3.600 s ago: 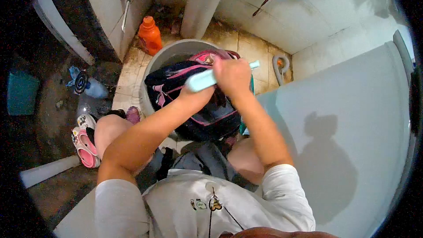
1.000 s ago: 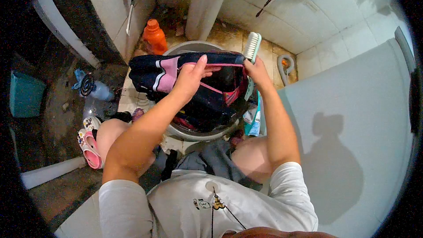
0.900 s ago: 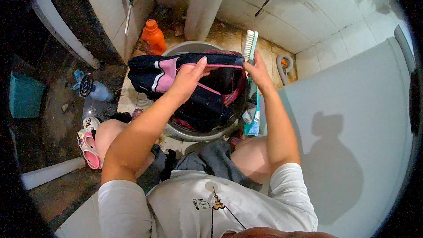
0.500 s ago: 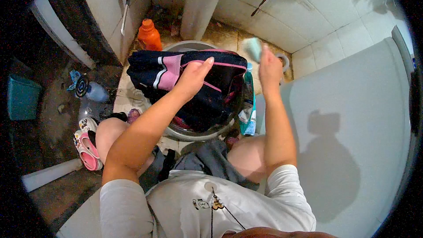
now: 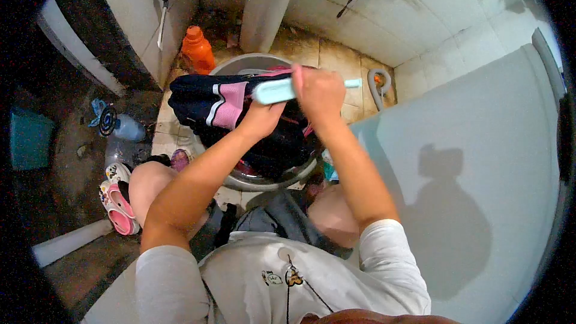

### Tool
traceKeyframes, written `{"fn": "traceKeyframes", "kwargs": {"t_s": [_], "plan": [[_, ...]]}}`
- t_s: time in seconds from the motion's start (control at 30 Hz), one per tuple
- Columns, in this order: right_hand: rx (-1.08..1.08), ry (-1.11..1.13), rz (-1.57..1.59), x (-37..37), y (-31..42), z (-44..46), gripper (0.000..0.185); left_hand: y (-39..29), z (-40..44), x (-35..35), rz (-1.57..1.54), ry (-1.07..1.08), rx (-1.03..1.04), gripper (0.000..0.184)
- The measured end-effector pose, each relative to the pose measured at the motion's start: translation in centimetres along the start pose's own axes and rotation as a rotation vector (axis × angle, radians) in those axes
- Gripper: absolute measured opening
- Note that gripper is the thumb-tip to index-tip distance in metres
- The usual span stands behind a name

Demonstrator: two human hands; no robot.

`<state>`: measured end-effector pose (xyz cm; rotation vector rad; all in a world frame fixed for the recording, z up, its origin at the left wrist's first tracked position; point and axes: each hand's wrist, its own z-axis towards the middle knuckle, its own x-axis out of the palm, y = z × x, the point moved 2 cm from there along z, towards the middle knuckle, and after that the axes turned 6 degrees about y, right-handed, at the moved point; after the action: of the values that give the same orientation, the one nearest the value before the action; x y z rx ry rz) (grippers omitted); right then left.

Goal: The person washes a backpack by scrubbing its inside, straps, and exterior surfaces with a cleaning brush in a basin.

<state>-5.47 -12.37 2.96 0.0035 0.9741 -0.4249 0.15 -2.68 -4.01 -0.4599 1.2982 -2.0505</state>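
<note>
Stained tiles (image 5: pixel 333 54) bear the tub (image 5: pixel 282 185) where our bag (image 5: pixel 228 105) lies — soft, likely heavy if wet, best held by its edge — our right hand (image 5: pixel 321 93) wrapped round the brush (image 5: pixel 276 92), our left hand (image 5: pixel 264 119) beneath, its fingers' grip hidden.

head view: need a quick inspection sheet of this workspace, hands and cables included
Surface: floor tiled, stained brown near the walls
Job's things: bag in basin, overhanging its left side; brush over the bag, bristle contact unclear
Clutter: orange bottle upright beyond the basin; clogs at left
Hands: right hand grips the brush; left hand at the bag, fingers partly hidden
Cables: none clearly seen; grey hose bent near the wall
Surroundings: tiled walls, thick pipe
</note>
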Motion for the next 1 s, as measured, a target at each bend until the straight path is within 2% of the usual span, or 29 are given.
{"fn": "traceKeyframes", "kwargs": {"t_s": [0.07,0.1,0.2,0.23,0.27,0.33,0.37,0.4,0.47,0.53,0.57,0.6,0.67,0.7,0.73,0.8,0.83,0.87,0.93,0.97,1.0], "plan": [[0.180,-0.002,-0.049,1.5,-3.8,-0.8,0.040,1.3,0.3,-0.3,0.167,0.316,-0.341,0.032],[0.208,0.063,-0.073,0.6,-4.9,-0.4,0.038,-0.5,0.6,-0.8,0.170,0.406,-0.465,0.034],[0.205,0.085,-0.007,0.2,-3.1,-1.0,0.038,-0.3,0.5,-0.9,0.229,0.454,-0.542,0.029],[0.090,0.131,-0.063,0.7,-1.1,-0.8,0.039,0.5,0.0,-0.2,0.155,0.142,-0.026,0.025],[0.041,0.089,0.063,0.5,0.9,-0.5,0.040,2.0,-0.9,0.0,0.335,0.156,0.028,0.022],[0.119,0.147,0.047,1.6,-0.8,-0.3,0.042,0.6,-0.3,-0.1,0.327,0.067,0.050,0.021],[0.259,0.162,0.060,2.2,-2.9,-0.8,0.045,-0.2,0.0,-0.3,0.344,0.290,-0.272,0.024],[0.293,0.194,0.120,1.5,-4.2,-0.7,0.045,-0.2,0.0,-0.2,0.351,0.284,-0.308,0.028],[0.177,0.249,-0.064,1.5,-3.6,-1.1,0.044,0.2,-0.1,-0.4,0.396,0.381,-0.348,0.027],[0.051,0.130,0.035,1.7,-0.4,-0.9,0.044,1.1,-0.5,0.3,0.374,0.032,0.162,0.028],[-0.071,0.113,0.140,1.2,1.0,-0.3,0.045,2.5,-1.2,0.3,0.481,0.113,0.081,0.030],[-0.056,0.116,0.146,1.2,0.4,-0.5,0.045,1.9,-1.0,0.3,0.485,0.129,0.078,0.030],[0.217,0.245,0.036,1.6,-2.5,-0.3,0.043,0.5,-0.4,-0.3,0.454,0.441,-0.461,0.026],[0.247,0.296,-0.021,2.0,-3.4,0.0,0.046,0.5,0.0,-0.4,0.510,0.611,-0.551,0.028],[0.236,0.297,-0.028,2.2,-3.3,-0.4,0.046,1.1,-0.5,-0.1,0.501,0.602,-0.550,0.028],[0.068,0.139,-0.017,2.7,-1.1,-1.0,0.040,3.0,-1.1,0.2,0.490,0.261,-0.192,0.035],[-0.023,0.054,0.055,0.6,1.5,-0.3,0.040,3.0,-1.9,0.1,0.558,0.205,-0.055,0.033],[-0.115,0.039,0.156,0.9,2.7,-0.3,0.042,4.4,-2.4,0.1,0.587,0.294,-0.111,0.031],[0.046,0.132,-0.020,1.2,0.9,0.1,0.045,1.4,-1.4,0.1,0.564,0.235,-0.118,0.032],[0.184,0.216,-0.050,2.3,-1.2,0.1,0.047,1.3,-0.8,-0.1,0.514,0.374,-0.369,0.033],[0.225,0.227,-0.018,2.0,-2.3,0.2,0.045,1.2,-0.8,0.1,0.518,0.347,-0.365,0.033]]}}
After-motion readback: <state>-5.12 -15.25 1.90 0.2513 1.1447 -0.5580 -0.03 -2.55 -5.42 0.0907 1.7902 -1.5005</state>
